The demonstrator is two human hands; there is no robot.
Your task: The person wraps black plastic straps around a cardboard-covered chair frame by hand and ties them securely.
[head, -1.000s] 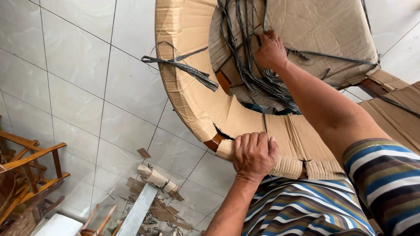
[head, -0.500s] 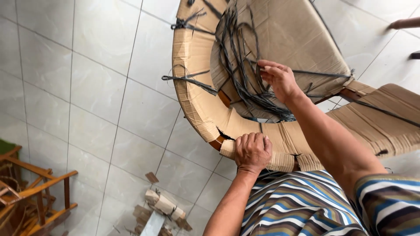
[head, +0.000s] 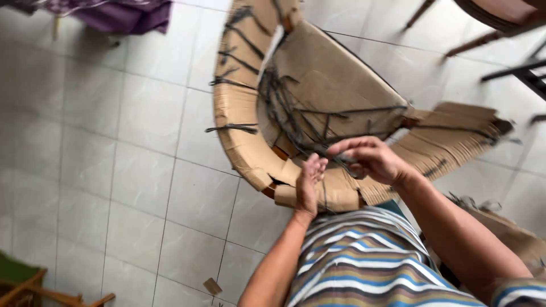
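Cardboard wrapping [head: 250, 113] covered the curved chair frame [head: 341, 85], which lay tipped over the tiled floor [head: 114, 170], just in front of the person's striped shirt [head: 364, 267]. Dark straps [head: 290, 113] were seen tangled across the inner side of the wrapping, with a few loose ends sticking out at the left edge.

Judged from this moment, the strap work would be done best if the frame were braced against the body, and if one strap were singled out and drawn clear rather than tugged as a bunch, so that the cardboard was not torn.

At the near rim, the left hand [head: 310, 185] was held upright and edge-on, its fingers straight and pressed together, touching or nearly touching the wrapped rim; no grasp was shown. Just to its right, the right hand [head: 369, 159] was raised over the rim with the wrist bent, its fingers curled toward the thumb, apparently pinching a dark strap, though blur left this uncertain. Both forearms were reached forward from the body, the right one coming in steeply from the lower right.
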